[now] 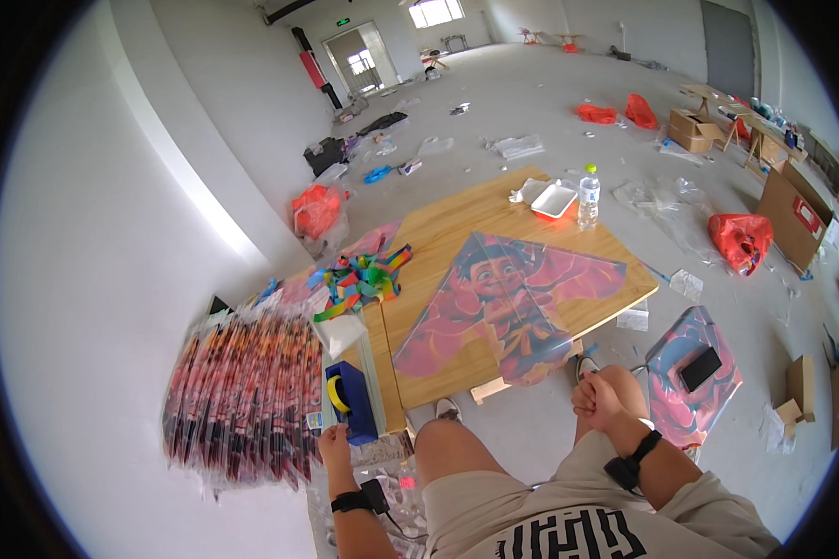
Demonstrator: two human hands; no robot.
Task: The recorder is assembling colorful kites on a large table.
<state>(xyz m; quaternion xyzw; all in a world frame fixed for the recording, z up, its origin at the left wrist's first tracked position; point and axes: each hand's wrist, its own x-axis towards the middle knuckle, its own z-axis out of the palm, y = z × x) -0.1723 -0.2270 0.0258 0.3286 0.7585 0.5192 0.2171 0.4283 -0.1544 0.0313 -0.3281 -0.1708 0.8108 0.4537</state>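
Left hand (334, 442) beside blue tape dispenser (364, 410), left end of light-brown wooden table (431, 238). Pink-red triangular printed kite (505, 303) flat on table; littered grey floor (522, 102) around. Left fingers bunched, grasp cannot tell; right hand (598, 401) loosely clenched before table.

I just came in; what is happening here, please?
A seated person has the left hand beside a blue, box-shaped tape dispenser. The right hand is curled near the right knee; whether either hand holds something is unclear. A pink-and-purple, kite-shaped printed sheet lies spread mostly on the light-brown wooden table.
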